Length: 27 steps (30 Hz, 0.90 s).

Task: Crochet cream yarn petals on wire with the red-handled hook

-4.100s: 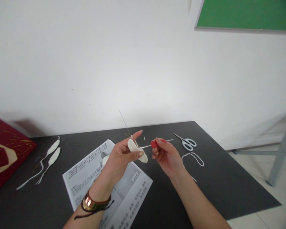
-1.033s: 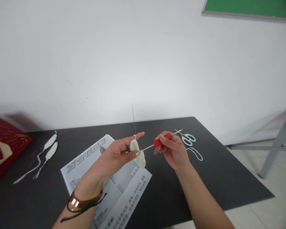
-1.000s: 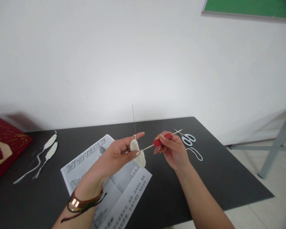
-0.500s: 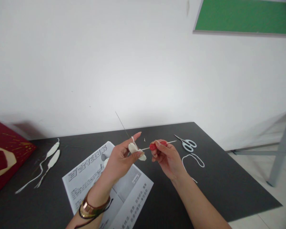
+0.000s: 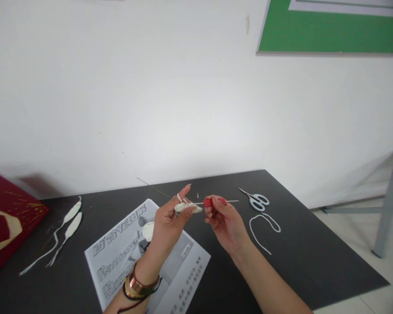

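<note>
My left hand point(image 5: 170, 220) pinches a small white crochet piece point(image 5: 196, 210) between thumb and fingers, with white yarn point(image 5: 179, 198) running over its raised index finger. A thin wire point(image 5: 152, 186) sticks out to the upper left from behind this hand. In my right hand point(image 5: 224, 220) is a crochet hook point(image 5: 215, 201), gripped at its red handle. The hook's metal end points left and meets the upper edge of the white piece; its exact tip is hidden. Beneath the left wrist, a white yarn ball point(image 5: 148, 231) shows partly above the printed sheet point(image 5: 118, 261).
Two white leaf-shaped crochet pieces point(image 5: 72, 224) with yarn tails lie at the left, near a red box or bag point(image 5: 13, 226). Scissors point(image 5: 258, 201) and a loose length of white yarn point(image 5: 253, 231) are on the right of the black table point(image 5: 308, 253). A wall stands behind.
The wire has swung down to the left. The hook now lies more level, and the white piece has turned with the left hand. My view has shifted slightly.
</note>
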Each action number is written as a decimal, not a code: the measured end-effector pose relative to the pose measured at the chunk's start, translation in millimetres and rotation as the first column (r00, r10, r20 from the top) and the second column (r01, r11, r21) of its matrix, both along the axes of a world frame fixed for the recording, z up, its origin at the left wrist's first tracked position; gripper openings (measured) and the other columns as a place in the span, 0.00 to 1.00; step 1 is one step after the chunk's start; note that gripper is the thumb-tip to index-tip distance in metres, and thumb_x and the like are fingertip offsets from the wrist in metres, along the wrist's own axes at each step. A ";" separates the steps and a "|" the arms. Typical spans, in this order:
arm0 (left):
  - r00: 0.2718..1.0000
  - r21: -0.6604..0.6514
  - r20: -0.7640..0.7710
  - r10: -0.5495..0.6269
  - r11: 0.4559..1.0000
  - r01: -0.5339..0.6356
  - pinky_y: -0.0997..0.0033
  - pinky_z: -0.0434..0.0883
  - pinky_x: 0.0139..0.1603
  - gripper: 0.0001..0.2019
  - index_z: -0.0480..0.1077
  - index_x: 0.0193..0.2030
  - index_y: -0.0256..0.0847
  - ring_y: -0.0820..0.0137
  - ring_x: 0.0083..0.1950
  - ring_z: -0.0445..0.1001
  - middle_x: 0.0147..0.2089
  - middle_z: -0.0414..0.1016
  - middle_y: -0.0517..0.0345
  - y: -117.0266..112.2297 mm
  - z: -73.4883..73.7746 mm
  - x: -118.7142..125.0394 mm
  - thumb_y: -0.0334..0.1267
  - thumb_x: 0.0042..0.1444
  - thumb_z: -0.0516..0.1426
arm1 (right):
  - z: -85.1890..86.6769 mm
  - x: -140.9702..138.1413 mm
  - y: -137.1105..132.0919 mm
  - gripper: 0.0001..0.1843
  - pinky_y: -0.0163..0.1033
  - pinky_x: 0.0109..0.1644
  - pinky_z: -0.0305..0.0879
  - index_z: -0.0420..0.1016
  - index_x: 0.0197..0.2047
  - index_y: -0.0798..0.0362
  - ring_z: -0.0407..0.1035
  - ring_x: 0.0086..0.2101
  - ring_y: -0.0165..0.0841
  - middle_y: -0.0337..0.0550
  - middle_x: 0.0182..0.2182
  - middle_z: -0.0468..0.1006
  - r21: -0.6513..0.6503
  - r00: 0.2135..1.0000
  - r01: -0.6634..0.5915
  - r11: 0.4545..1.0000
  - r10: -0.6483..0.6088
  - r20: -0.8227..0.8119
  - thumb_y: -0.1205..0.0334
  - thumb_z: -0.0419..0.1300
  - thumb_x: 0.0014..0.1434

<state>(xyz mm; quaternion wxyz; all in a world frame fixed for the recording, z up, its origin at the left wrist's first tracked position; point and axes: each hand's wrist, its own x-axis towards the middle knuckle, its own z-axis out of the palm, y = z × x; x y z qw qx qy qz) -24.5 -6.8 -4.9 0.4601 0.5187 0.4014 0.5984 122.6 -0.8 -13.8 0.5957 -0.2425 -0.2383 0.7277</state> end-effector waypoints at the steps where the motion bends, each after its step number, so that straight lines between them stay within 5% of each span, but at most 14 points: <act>1: 1.000 -0.017 -0.005 -0.030 0.999 0.030 0.67 0.66 0.47 0.24 0.71 0.53 0.44 0.70 0.38 0.70 0.34 0.74 0.58 0.7 2.5 -2.2 0.35 0.47 0.64 | 0.1 0.0 0.1 0.09 0.27 0.23 0.72 0.78 0.32 0.57 0.66 0.19 0.23 0.36 0.21 0.75 0.009 1.000 0.000 1.000 0.000 0.008 0.60 0.66 0.51; 5: 0.987 -0.109 -0.057 -0.148 0.984 0.141 0.67 0.67 0.47 0.19 0.74 0.48 0.40 0.67 0.39 0.72 0.38 0.76 0.53 1.2 14.1 -12.5 0.36 0.46 0.64 | -0.2 1.7 0.3 0.09 0.28 0.23 0.71 0.78 0.32 0.57 0.67 0.20 0.24 0.38 0.21 0.76 0.072 0.998 0.011 0.997 -0.016 0.068 0.59 0.65 0.51; 12: 0.972 -0.103 -0.192 -0.132 0.988 0.114 0.66 0.67 0.44 0.21 0.72 0.50 0.38 0.66 0.36 0.72 0.38 0.78 0.51 -0.8 17.9 -13.4 0.36 0.47 0.63 | -0.4 5.2 1.2 0.08 0.27 0.23 0.70 0.78 0.30 0.57 0.67 0.19 0.24 0.38 0.20 0.76 0.135 0.986 0.050 0.990 -0.070 0.151 0.60 0.65 0.51; 16: 0.998 -0.009 -0.056 0.008 1.000 -0.009 0.66 0.67 0.46 0.22 0.71 0.52 0.42 0.69 0.37 0.72 0.34 0.76 0.57 -3.9 9.2 2.4 0.35 0.48 0.63 | -4.4 3.3 4.0 0.07 0.26 0.22 0.70 0.78 0.30 0.57 0.66 0.18 0.23 0.36 0.19 0.75 0.005 1.000 -0.006 1.000 0.006 -0.008 0.62 0.66 0.49; 21: 0.972 0.137 -0.117 0.204 0.973 -0.187 0.60 0.63 0.57 0.02 0.75 0.32 0.42 0.69 0.39 0.72 0.31 0.74 0.61 -7.8 0.8 15.1 0.33 0.50 0.61 | -11.7 -1.3 6.2 0.05 0.24 0.23 0.71 0.78 0.30 0.58 0.68 0.19 0.22 0.36 0.20 0.76 -0.192 0.983 -0.097 0.977 0.064 -0.171 0.65 0.66 0.49; 27: 0.961 0.206 -0.141 0.239 0.956 -0.208 0.63 0.66 0.53 0.22 0.68 0.54 0.45 0.69 0.40 0.72 0.33 0.73 0.62 -3.2 -11.8 13.4 0.32 0.50 0.61 | -7.8 -1.4 5.1 0.09 0.26 0.24 0.72 0.78 0.33 0.59 0.68 0.19 0.23 0.38 0.21 0.77 -0.055 0.999 -0.035 0.998 0.036 0.011 0.61 0.65 0.51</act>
